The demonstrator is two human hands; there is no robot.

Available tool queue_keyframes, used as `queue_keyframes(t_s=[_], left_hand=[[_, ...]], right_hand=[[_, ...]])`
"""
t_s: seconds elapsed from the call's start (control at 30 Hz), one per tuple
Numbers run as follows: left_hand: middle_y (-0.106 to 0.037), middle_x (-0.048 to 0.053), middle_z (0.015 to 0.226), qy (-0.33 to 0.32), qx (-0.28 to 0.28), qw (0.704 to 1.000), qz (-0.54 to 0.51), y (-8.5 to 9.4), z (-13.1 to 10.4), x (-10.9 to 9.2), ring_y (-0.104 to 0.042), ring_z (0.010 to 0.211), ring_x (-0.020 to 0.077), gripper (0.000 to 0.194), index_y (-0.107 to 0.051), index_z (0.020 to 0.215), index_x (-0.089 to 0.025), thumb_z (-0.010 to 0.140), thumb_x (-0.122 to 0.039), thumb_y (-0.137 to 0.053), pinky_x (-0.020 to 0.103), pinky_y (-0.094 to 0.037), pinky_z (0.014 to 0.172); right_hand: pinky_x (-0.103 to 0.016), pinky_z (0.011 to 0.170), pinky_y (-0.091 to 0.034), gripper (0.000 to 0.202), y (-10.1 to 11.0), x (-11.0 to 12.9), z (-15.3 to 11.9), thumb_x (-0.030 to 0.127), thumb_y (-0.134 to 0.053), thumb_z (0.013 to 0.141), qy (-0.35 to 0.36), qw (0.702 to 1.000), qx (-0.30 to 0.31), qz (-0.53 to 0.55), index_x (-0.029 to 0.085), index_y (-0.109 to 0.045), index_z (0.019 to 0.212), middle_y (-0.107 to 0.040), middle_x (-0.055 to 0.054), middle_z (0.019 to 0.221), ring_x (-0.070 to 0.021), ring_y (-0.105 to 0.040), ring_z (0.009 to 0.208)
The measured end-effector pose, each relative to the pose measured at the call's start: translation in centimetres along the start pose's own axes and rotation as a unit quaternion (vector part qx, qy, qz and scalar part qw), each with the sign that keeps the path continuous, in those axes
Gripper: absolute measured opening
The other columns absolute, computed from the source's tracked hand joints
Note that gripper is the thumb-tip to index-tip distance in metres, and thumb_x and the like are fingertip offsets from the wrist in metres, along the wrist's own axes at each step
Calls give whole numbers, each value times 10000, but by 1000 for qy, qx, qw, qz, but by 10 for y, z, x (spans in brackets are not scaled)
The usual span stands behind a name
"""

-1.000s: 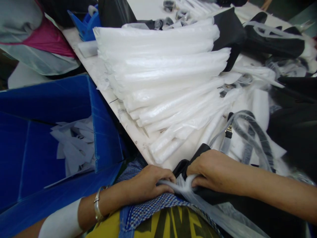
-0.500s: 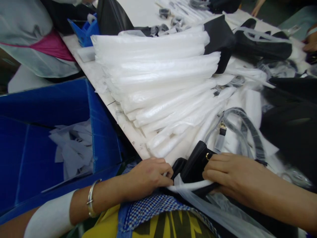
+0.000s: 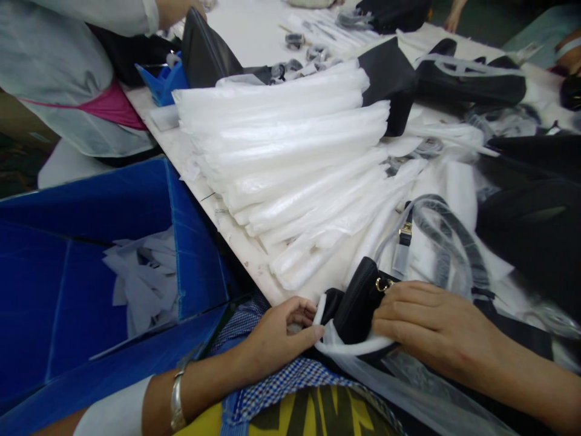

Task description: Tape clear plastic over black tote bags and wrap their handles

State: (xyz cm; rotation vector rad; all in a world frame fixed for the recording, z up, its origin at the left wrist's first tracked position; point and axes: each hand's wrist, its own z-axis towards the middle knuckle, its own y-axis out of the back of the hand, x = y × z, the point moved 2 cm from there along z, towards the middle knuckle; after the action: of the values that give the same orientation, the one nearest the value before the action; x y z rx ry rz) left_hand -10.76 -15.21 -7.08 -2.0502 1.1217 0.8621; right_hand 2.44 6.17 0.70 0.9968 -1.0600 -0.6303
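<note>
A black handbag with gold rings lies tilted against my lap at the table edge. My right hand is closed over its side, just below the rings; the fingertips are partly hidden. A white padded strip bends round the bag's near end. At that bend, my left hand has its thumb against the strip and its fingers curled beside it, with a gap between thumb and fingers. Clear plastic film trails from the bag across my lap. The bag's wrapped handle arches up behind my right hand.
White plastic-wrapped rolls fan across the table. On my left stands a blue bin with white scraps inside. More black bags lie farther back. At the far left a co-worker stands near a small blue holder.
My left hand has loosened, its thumb moving apart from the fingers. The white strip now stands up at the bag's near end. The co-worker's arm has come further into view.
</note>
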Motion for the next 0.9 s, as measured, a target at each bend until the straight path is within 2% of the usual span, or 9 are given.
queue_keyframes(t_s=[0.1,0.2,0.3,0.37,0.47,0.53,0.63,0.73,0.9], left_hand=[[-701,81,1013,18,31,999,9,-4,2,-3,-650,948,201,364,-649,1083,-141,737,-235,-711,327,-496,891],[-710,74,1021,77,158,984,-43,-7,7,0,-669,962,200,376,-644,1127,-147,758,-217,-666,324,-503,897],[-720,77,952,87,200,973,69,-10,14,1,-698,855,201,315,-624,1134,-146,839,-239,-565,331,-542,801],[-722,96,878,32,149,948,281,-11,17,-5,-704,793,231,243,-646,1052,-139,871,-229,-511,364,-552,750],[-720,130,825,-56,80,807,582,-16,14,-17,-706,811,292,197,-684,882,-142,894,-213,-501,427,-548,760],[-719,120,829,-92,57,747,656,-19,9,-22,-704,806,283,223,-689,870,-158,922,-208,-479,422,-559,755],[-703,112,1049,-233,-9,753,615,-24,0,-26,-674,986,236,270,-658,1092,-191,966,-203,-419,386,-551,881],[-492,113,1445,-398,27,729,556,-35,-4,-22,-450,1344,257,405,-510,1351,-226,953,-300,-493,434,-414,1102],[-343,54,1560,-434,111,691,567,-45,3,-3,-240,1466,286,511,-442,1421,-266,917,-272,-526,524,-309,1165]], right_hand=[[-334,832,-439,189,-5,-6,2,310,-502,983,-1,1000,17,7,201,-644,1042,-706,-56,908,-180,-604,860],[-320,772,-439,332,-14,-16,9,497,-541,933,-32,997,70,29,213,-646,1068,-687,-56,910,-187,-590,856],[-339,799,-450,478,-28,-27,20,611,-521,889,-77,989,115,49,208,-635,1119,-676,-65,921,-208,-589,883],[-385,878,-443,525,-38,-31,26,635,-497,890,-79,988,121,46,198,-631,1148,-680,-83,960,-230,-588,928],[-498,1076,-304,482,-54,-31,29,578,-463,939,-62,995,81,15,237,-610,1247,-612,-113,1271,-283,-502,1207],[-526,1141,-192,387,-63,-31,28,480,-434,981,-78,996,44,-4,285,-606,1268,-477,-75,1460,-286,-354,1371],[-488,1171,-156,350,-72,-31,28,374,-403,1002,-110,994,12,-14,285,-608,1270,-480,-40,1470,-239,-319,1408],[-452,1177,-177,371,-68,-29,28,361,-402,1009,-127,992,-10,-28,243,-574,1316,-526,-50,1434,-212,-341,1403],[-509,1166,-209,346,-42,-12,-16,294,-477,978,-260,954,-77,-131,239,-587,1301,-535,-70,1423,-247,-353,1401]])
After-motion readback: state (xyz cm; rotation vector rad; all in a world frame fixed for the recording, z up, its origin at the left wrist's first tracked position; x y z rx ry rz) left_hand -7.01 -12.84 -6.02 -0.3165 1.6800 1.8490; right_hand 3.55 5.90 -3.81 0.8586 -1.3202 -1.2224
